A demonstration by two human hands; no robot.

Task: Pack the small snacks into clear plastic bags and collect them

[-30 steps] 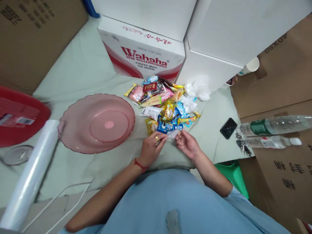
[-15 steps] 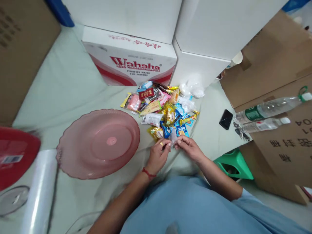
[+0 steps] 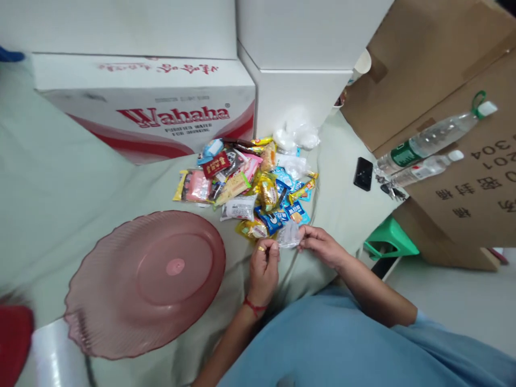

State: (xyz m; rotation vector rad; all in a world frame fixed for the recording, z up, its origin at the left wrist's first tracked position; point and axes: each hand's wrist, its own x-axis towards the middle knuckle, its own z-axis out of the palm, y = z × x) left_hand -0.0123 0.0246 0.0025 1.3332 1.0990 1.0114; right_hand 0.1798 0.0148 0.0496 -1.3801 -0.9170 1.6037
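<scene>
A clear plastic bag (image 3: 289,235) is stretched out between my two hands, just in front of a heap of wrapped snacks. My left hand (image 3: 264,269), with a ring and a red bracelet, is closed in a pinch at the bag's left edge. My right hand (image 3: 322,245) pinches its right edge. Close beyond them lie a yellow snack packet (image 3: 253,229), a blue snack packet (image 3: 274,219) and a white packet with dark print (image 3: 238,207). To the left of my hands rests an oval pink translucent tray (image 3: 116,301).
A Wahaha carton (image 3: 161,107) and white boxes (image 3: 298,97) stand behind the snacks. Bunched clear plastic (image 3: 298,135) lies against them. At right are a phone (image 3: 363,173), keys (image 3: 393,191), two bottles (image 3: 433,142), a green stool (image 3: 391,239) and cardboard. A plastic roll (image 3: 58,355) lies at lower left.
My hands have moved apart, and the plastic bag between them is now spread wider. The view has shifted, so the tray and carton appear larger and further left.
</scene>
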